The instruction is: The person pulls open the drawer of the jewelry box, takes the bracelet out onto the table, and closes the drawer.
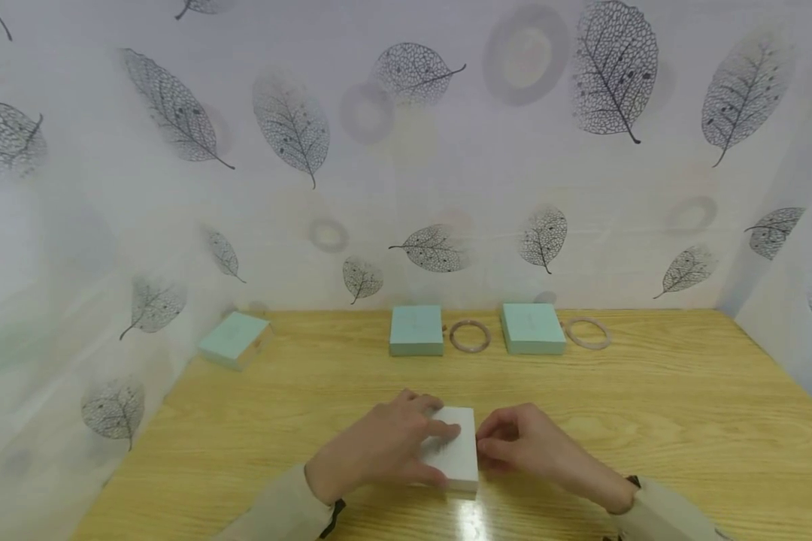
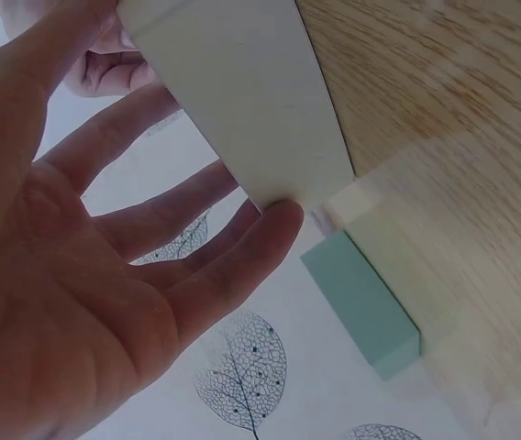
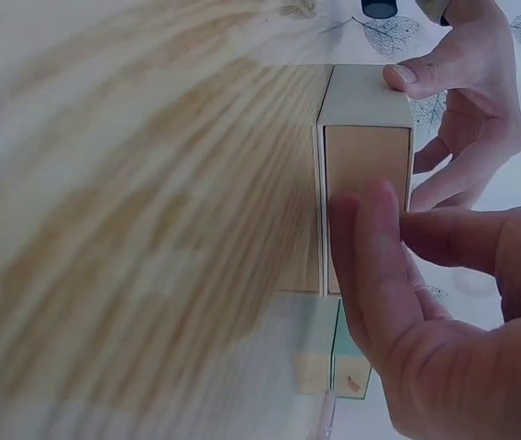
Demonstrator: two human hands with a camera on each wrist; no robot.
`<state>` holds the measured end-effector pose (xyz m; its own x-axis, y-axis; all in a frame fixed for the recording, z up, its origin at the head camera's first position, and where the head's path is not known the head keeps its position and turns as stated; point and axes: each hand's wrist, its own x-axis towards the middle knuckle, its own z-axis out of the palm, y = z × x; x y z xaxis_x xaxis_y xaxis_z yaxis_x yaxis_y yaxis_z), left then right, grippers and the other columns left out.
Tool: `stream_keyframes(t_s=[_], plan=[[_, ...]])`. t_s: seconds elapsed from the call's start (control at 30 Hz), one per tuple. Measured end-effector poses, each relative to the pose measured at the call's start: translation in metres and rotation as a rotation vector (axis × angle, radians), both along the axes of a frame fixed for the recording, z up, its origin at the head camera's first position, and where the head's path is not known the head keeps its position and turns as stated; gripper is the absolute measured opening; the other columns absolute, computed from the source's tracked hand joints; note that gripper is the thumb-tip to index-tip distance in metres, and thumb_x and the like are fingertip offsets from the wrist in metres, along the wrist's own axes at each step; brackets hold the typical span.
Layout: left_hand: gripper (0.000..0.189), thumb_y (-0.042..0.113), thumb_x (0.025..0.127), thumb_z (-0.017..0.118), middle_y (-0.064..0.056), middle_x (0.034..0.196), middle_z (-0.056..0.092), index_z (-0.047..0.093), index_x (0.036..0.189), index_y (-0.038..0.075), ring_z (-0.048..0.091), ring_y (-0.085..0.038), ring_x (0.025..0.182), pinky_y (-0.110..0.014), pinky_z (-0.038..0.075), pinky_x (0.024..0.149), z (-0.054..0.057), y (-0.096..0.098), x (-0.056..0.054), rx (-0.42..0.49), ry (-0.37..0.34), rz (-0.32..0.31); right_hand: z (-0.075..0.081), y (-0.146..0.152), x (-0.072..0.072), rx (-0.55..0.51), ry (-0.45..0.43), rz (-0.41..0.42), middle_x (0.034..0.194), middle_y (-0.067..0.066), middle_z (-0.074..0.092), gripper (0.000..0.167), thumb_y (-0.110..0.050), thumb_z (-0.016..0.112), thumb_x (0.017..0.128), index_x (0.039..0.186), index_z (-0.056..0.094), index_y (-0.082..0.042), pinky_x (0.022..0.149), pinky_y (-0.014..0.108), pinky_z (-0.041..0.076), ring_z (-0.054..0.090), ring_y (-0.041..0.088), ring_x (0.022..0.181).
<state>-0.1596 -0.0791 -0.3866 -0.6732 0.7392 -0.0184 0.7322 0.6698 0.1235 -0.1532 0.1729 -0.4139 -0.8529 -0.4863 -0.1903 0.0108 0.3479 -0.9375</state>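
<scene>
A white box (image 1: pixel 452 451) with a tan inner end (image 3: pixel 366 151) stands on the wooden table in front of me. My left hand (image 1: pixel 392 443) grips it from the left, with the thumb on its near side and an index finger across the top. In the left wrist view several fingers of the left hand (image 2: pixel 132 247) lie along the box (image 2: pixel 251 101). My right hand (image 1: pixel 531 443) is at the box's right end, thumb and bent fingers close together. In the right wrist view fingertips of the right hand (image 3: pixel 398 266) touch the tan end; anything between them is hidden.
Two mint-green boxes (image 1: pixel 416 330) (image 1: pixel 532 328) stand along the back edge, each with a pale bangle (image 1: pixel 470 349) (image 1: pixel 588 346) to its right. Another mint box (image 1: pixel 235 338) sits angled at the back left. A leaf-patterned curtain (image 1: pixel 406 173) encloses the table (image 1: pixel 298 383).
</scene>
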Motion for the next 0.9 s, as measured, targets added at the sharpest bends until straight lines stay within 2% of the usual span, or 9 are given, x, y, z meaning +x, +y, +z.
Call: stream_keyframes(t_s=[0.1,0.23,0.53,0.9], plan=[[0.060,0.062,0.081,0.077,-0.008,0.142,0.062,0.068,0.134,0.037,0.060,-0.028,0.124,-0.036,0.060,0.091,0.000,0.000,0.000,-0.001,0.002,0.004,0.000,-0.002,-0.001,-0.020,-0.072,-0.030,0.090,0.011,0.073,0.014,-0.007,0.067,0.097,0.104,0.069,0.005,0.068,0.031,0.064,0.073,0.020,0.080],[0.061,0.063,0.081,0.077,-0.008,0.144,0.061,0.067,0.135,0.037,0.059,-0.028,0.125,-0.037,0.060,0.093,0.000,0.001,0.001,0.000,-0.011,0.010,-0.002,-0.005,-0.002,-0.021,-0.108,-0.070,0.089,0.011,0.072,0.012,-0.004,0.068,0.095,0.103,0.067,0.006,0.069,0.032,0.064,0.073,0.018,0.078],[0.061,0.061,0.080,0.078,-0.009,0.145,0.060,0.067,0.135,0.037,0.059,-0.028,0.125,-0.036,0.060,0.092,0.002,0.001,0.002,0.007,-0.042,0.024,-0.002,-0.010,-0.001,-0.023,-0.139,-0.140,0.093,0.013,0.066,0.015,0.000,0.068,0.093,0.105,0.064,0.007,0.074,0.034,0.065,0.071,0.018,0.080],[0.061,0.061,0.080,0.079,-0.009,0.144,0.060,0.067,0.135,0.037,0.060,-0.028,0.123,-0.036,0.060,0.090,0.000,0.000,0.002,0.017,-0.025,0.026,-0.004,-0.012,0.000,-0.041,-0.147,-0.185,0.095,0.013,0.061,0.029,0.003,0.066,0.093,0.120,0.056,0.008,0.075,0.034,0.065,0.071,0.020,0.078]])
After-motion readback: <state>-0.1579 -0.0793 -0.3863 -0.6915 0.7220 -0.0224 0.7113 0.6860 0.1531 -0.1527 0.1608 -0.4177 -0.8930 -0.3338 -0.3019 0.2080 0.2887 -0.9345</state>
